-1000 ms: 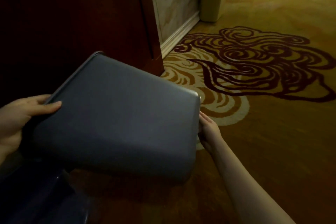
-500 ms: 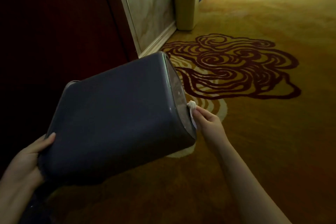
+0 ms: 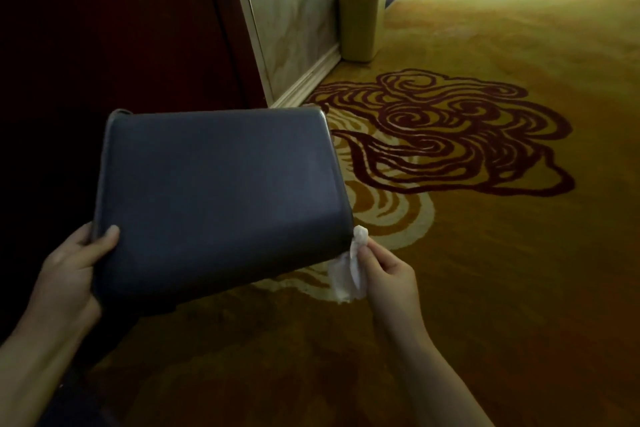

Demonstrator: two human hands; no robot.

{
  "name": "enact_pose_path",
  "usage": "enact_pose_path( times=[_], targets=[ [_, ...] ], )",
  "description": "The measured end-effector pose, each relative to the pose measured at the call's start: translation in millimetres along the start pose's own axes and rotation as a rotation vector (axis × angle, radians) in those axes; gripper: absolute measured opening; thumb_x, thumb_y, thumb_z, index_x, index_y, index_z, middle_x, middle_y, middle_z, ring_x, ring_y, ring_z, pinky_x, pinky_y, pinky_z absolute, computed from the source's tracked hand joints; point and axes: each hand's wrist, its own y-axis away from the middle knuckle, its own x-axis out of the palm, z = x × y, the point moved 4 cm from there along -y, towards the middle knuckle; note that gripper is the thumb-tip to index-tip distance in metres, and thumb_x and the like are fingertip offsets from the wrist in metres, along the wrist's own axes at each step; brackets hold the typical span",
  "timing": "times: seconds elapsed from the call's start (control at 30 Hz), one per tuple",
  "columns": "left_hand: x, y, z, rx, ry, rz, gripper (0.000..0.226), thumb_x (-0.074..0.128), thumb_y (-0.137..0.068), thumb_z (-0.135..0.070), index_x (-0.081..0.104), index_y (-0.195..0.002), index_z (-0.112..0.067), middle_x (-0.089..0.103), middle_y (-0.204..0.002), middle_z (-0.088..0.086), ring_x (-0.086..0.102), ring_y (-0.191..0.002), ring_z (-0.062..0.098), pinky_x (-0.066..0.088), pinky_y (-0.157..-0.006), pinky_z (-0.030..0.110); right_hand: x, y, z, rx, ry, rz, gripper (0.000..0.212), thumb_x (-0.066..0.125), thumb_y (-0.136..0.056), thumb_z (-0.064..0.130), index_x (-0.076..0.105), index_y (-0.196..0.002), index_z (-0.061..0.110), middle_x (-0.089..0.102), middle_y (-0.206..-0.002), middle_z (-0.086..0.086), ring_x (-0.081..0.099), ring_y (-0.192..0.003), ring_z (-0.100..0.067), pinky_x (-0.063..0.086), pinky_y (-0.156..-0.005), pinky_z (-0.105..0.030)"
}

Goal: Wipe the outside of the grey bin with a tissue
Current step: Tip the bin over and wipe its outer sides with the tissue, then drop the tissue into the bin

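- The left hand [image 3: 71,265] grips the grey bin [image 3: 218,198] at its left end, thumb lying on the broad upper face, the other fingers hidden behind the edge.
- The right hand [image 3: 386,276] pinches a crumpled white tissue [image 3: 351,269] between thumb and fingertips; the top of the wad touches the bin's lower right corner.
- The grey bin is held up off the floor, turned on its side and tilted, with one wide, smooth side facing the camera. Which end is its mouth cannot be told from this angle.
- Both forearms are bare and reach in from the bottom edge of the view.
- Beneath lies a mustard-yellow carpet [image 3: 502,270] with a dark red swirl pattern [image 3: 440,135] just right of the bin.
- A dark red wooden panel [image 3: 131,28] rises behind the bin on the left.
- Farther back, a yellowish waste bin [image 3: 360,21] stands upright on the carpet against a pale marbled wall [image 3: 294,31] with a white skirting board.
- Bright daylight shows at the far end of the corridor.
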Motion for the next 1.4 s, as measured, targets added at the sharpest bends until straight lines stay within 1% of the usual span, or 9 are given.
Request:
enact_pose_path(
  times=[0.17, 0.33, 0.43, 0.63, 0.77, 1.0, 1.2, 1.3, 1.4],
  targets=[
    [14, 1, -32, 0.150, -0.175, -0.018, 0.017, 0.057, -0.090, -0.016, 0.069, -0.093, -0.027, 0.076, -0.086, -0.007, 0.072, -0.077, 0.004, 0.053, -0.066, 0.032, -3, 9, 13, -0.110, 0.101, -0.036, 0.031, 0.052, -0.089, 0.037, 0.067, -0.066, 0.051, 0.071, -0.075, 0.022, 0.067, -0.074, 0.003, 0.053, -0.067, -0.027],
    [57, 24, -78, 0.528, -0.856, 0.148, 0.036, 0.063, -0.085, -0.010, 0.056, -0.117, -0.026, 0.059, -0.090, -0.022, 0.061, -0.072, -0.003, 0.044, -0.061, 0.015, 4, 2, 30, -0.177, 0.133, 0.045, 0.017, 0.054, -0.087, 0.035, 0.063, -0.081, 0.047, 0.070, -0.083, 0.018, 0.066, -0.089, -0.005, 0.054, -0.071, -0.027],
    [74, 41, -86, 0.746, -1.255, 0.352, 0.033, 0.066, -0.083, -0.008, 0.064, -0.115, -0.014, 0.066, -0.090, -0.008, 0.061, -0.071, 0.002, 0.048, -0.060, 0.020, 13, -1, 34, -0.085, 0.055, 0.181, 0.012, 0.057, -0.079, 0.044, 0.068, -0.081, 0.049, 0.073, -0.090, 0.016, 0.071, -0.085, -0.008, 0.056, -0.069, -0.030],
    [53, 62, -81, 0.966, -1.487, 0.407, 0.033, 0.051, -0.081, -0.026, 0.071, -0.099, -0.008, 0.075, -0.074, 0.006, 0.072, -0.061, 0.019, 0.059, -0.053, 0.033, 41, 2, 42, 0.186, -0.238, 0.461, 0.033, 0.059, -0.073, 0.040, 0.062, -0.101, 0.023, 0.077, -0.092, 0.000, 0.073, -0.086, -0.015, 0.058, -0.059, -0.024],
    [27, 77, -53, 0.878, -1.489, 0.411, 0.032, 0.044, -0.084, -0.031, 0.064, -0.103, -0.015, 0.075, -0.072, 0.005, 0.072, -0.060, 0.018, 0.057, -0.049, 0.033, 67, 11, 71, -0.089, 0.043, 0.563, 0.028, 0.057, -0.081, 0.042, 0.069, -0.101, 0.026, 0.074, -0.099, -0.003, 0.072, -0.089, -0.021, 0.059, -0.074, -0.035],
    [-7, 88, -35, 0.752, -1.441, 0.305, 0.033, 0.056, -0.083, -0.027, 0.070, -0.110, -0.014, 0.077, -0.081, -0.006, 0.072, -0.067, 0.007, 0.052, -0.057, 0.014, 161, 5, 108, -0.525, 0.549, 0.698, 0.028, 0.051, -0.088, 0.045, 0.069, -0.100, 0.027, 0.070, -0.093, -0.001, 0.063, -0.084, -0.009, 0.050, -0.069, -0.017],
    [-14, 59, -39, 0.012, -1.160, 0.489, 0.086, 0.042, -0.059, -0.084, 0.036, -0.136, -0.046, 0.060, -0.119, -0.019, 0.061, -0.098, -0.004, 0.051, -0.086, 0.019, 231, -14, 90, -0.735, 0.871, 0.919, 0.028, 0.050, -0.094, 0.029, 0.067, -0.092, 0.007, 0.065, -0.085, -0.016, 0.061, -0.078, -0.027, 0.048, -0.073, -0.042],
    [-6, 34, -45, -0.048, -0.808, 0.380, 0.081, 0.069, -0.071, -0.050, 0.028, -0.140, -0.042, 0.051, -0.127, -0.016, 0.060, -0.105, 0.002, 0.050, -0.083, 0.016, 252, -18, 79, -0.734, 0.927, 1.003, 0.024, 0.051, -0.093, 0.031, 0.068, -0.098, 0.015, 0.068, -0.086, -0.009, 0.063, -0.077, -0.021, 0.050, -0.070, -0.035],
    [-3, 8, -41, -0.003, -0.744, 0.251, 0.047, 0.071, -0.079, -0.018, 0.051, -0.119, -0.032, 0.063, -0.114, -0.006, 0.064, -0.102, 0.013, 0.055, -0.076, 0.022, 265, -25, 68, -0.698, 0.977, 1.043, 0.020, 0.056, -0.090, 0.029, 0.068, -0.101, 0.017, 0.069, -0.092, -0.002, 0.064, -0.083, -0.015, 0.050, -0.076, -0.031]
  ],
)
